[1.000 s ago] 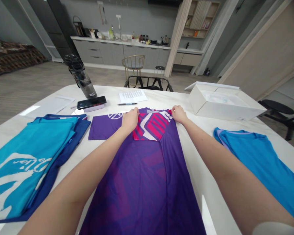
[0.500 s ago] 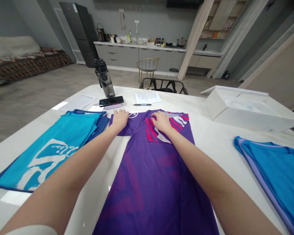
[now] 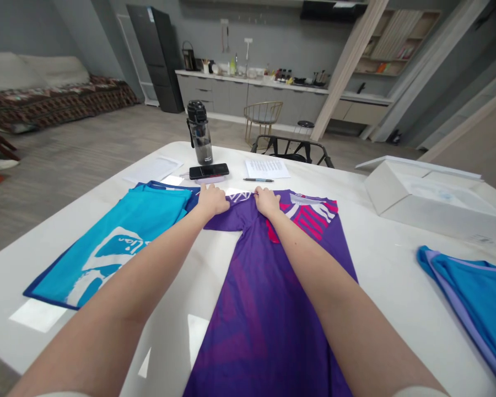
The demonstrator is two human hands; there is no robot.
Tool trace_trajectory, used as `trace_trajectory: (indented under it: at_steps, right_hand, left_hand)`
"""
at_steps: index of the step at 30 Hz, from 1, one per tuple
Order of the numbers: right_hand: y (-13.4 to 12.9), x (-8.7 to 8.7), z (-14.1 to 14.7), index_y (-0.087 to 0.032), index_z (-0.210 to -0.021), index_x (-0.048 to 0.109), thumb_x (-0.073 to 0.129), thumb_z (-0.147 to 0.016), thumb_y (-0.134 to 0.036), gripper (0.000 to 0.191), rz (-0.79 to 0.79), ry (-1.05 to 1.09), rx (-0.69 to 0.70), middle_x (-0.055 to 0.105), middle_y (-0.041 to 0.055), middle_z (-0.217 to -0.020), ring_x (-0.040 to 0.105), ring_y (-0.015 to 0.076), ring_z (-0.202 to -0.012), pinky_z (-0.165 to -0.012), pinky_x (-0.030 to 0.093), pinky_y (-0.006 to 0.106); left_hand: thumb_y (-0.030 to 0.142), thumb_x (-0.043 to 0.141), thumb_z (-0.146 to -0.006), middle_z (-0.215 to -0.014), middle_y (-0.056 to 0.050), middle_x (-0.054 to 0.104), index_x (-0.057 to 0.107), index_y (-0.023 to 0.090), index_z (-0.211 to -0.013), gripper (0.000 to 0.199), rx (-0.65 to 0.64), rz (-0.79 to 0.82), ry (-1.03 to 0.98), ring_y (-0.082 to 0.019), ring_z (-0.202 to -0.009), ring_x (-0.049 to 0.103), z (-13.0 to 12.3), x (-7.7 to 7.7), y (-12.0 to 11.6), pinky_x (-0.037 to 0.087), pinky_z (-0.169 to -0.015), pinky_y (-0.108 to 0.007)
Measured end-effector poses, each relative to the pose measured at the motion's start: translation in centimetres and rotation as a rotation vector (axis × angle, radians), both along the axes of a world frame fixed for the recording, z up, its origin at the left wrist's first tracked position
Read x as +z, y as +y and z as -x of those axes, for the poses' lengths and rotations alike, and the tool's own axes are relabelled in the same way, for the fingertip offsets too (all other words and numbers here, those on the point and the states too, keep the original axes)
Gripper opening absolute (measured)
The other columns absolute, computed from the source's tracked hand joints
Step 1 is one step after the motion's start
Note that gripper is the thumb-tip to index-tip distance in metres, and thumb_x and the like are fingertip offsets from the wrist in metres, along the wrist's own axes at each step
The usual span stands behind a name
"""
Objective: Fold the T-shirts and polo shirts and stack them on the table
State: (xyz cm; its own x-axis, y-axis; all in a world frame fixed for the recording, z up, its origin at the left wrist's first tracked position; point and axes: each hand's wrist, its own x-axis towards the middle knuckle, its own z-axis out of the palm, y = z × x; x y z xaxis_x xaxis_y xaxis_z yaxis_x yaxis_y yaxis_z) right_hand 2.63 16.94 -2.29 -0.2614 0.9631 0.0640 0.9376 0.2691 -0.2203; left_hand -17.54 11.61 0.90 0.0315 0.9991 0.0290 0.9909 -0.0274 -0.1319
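We have the purple shirt spread on the white desk in front of us, its collar at the far side and its body running toward us. Our left hand looks closed on the sleeve near its outer end, and our right hand looks closed on the cloth at the shoulder, though our fingertips are partly hidden. To handle this sleeve well, we should keep both grips level, draw the cloth just taut without stretching it, and smooth the creases where the sleeve meets the body; a hard tug would likely skew the thin fabric. As for writing, the turquoise shirt at our left carries white lettering that seems to end in "lian", its beginning unclear. A white emblem shows between our hands, partly covered. The printed lines on the paper, the mark on the bottle and the label on the white box are too small to read.
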Motion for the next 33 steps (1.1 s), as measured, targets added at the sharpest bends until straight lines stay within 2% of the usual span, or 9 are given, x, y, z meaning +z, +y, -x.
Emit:
trace_trajectory:
  at_steps: [5,9,12,16,21,24,27,30,33]
  right_hand:
    - [0.3,0.7,-2.0,-0.024,-0.121,0.06,0.04,-0.104,-0.029,0.026,-0.059,0.089,0.023,0.066,0.012,-0.121,0.059,0.03,-0.114,-0.096,0.043,0.049]
    - [0.3,1.8,-4.9,-0.024,-0.119,0.062,0.046,-0.1,-0.026,0.025,-0.114,0.192,0.023,0.069,0.0105,-0.118,0.062,0.0282,-0.108,-0.092,0.045,0.042]
    - [-0.1,2.6,-7.9,-0.023,-0.115,0.065,0.048,-0.098,-0.025,0.024,-0.139,0.227,0.014,0.07,0.0102,-0.113,0.063,0.0266,-0.102,-0.087,0.046,0.037]
    - [-1.3,3.1,-13.3,-0.021,-0.11,0.068,0.055,-0.095,-0.028,0.021,-0.136,0.334,0.0,0.073,0.0085,-0.102,0.064,0.0232,-0.092,-0.08,0.046,0.031]
    - [-3.5,2.5,-20.1,-0.019,-0.08,0.07,0.053,-0.099,-0.044,0.036,0.121,0.489,-0.076,0.074,0.0092,-0.084,0.068,0.0234,-0.084,-0.075,0.048,0.028]
    - [-4.7,2.0,-22.1,-0.019,-0.075,0.067,0.038,-0.101,-0.066,0.061,0.294,0.577,-0.17,0.071,0.0107,-0.07,0.065,0.0218,-0.063,-0.062,0.05,0.03]
    - [-5.8,2.0,-22.6,-0.018,-0.078,0.069,0.037,-0.095,-0.078,0.07,0.424,0.612,-0.266,0.07,0.0119,-0.068,0.061,0.0214,-0.055,-0.055,0.05,0.032]
    - [-6.6,2.0,-22.3,-0.019,-0.071,0.07,0.058,-0.083,-0.079,0.062,0.325,0.443,-0.197,0.068,0.0104,-0.067,0.066,0.0252,-0.068,-0.064,0.053,0.034]
    - [-7.3,2.0,-21.8,-0.022,-0.068,0.072,0.068,-0.08,-0.071,0.051,0.232,0.32,-0.136,0.07,0.0084,-0.072,0.069,0.0274,-0.081,-0.075,0.054,0.035]
  left_hand:
    - [0.045,0.056,-0.089,-0.074,-0.01,0.068,0.069,0.017,-0.07,0.036,-0.129,-0.141,-0.322,-0.028,-0.086,0.064,-0.7,4.5,-1.3,0.041,-0.089,-0.042]
    - [0.057,0.067,-0.083,-0.058,0.001,0.052,0.058,0.018,-0.063,0.044,-0.286,-0.012,-0.942,-0.015,-0.061,0.051,-3.9,8.5,-2.3,0.035,-0.062,-0.029]
    - [0.051,0.072,-0.081,-0.06,0.003,0.052,0.059,0.017,-0.068,0.038,-0.346,0.138,-1.255,-0.011,-0.058,0.046,-8.5,9.8,-3.0,0.033,-0.057,-0.026]
    - [0.041,0.074,-0.083,-0.068,0.001,0.061,0.063,0.016,-0.078,0.027,-0.283,0.343,-1.482,-0.01,-0.062,0.056,-15.8,8.6,-3.4,0.04,-0.059,-0.023]
    - [0.039,0.065,-0.092,-0.1,-0.007,0.072,0.066,0.019,-0.105,0.024,-0.15,0.586,-1.706,-0.014,-0.083,0.069,-22.6,4.3,-3.1,0.052,-0.074,-0.026]
    - [0.03,0.059,-0.094,-0.117,-0.011,0.071,0.062,0.021,-0.123,0.03,-0.12,0.421,-1.447,-0.021,-0.1,0.068,-23.4,1.8,-1.8,0.055,-0.085,-0.035]
    - [0.017,0.052,-0.092,-0.135,-0.013,0.064,0.063,0.023,-0.13,0.04,-0.225,0.108,-0.836,-0.029,-0.125,0.056,-22.2,-0.1,-0.1,0.045,-0.104,-0.049]
    - [0.012,0.04,-0.095,-0.148,-0.01,0.056,0.058,0.029,-0.141,0.052,-0.327,0.028,-0.395,-0.033,-0.134,0.046,-20.5,-1.4,1.1,0.035,-0.11,-0.059]
    - [0.016,0.036,-0.098,-0.148,-0.009,0.055,0.051,0.034,-0.147,0.054,-0.35,0.058,-0.238,-0.032,-0.131,0.046,-19.5,-2.1,1.8,0.036,-0.107,-0.057]
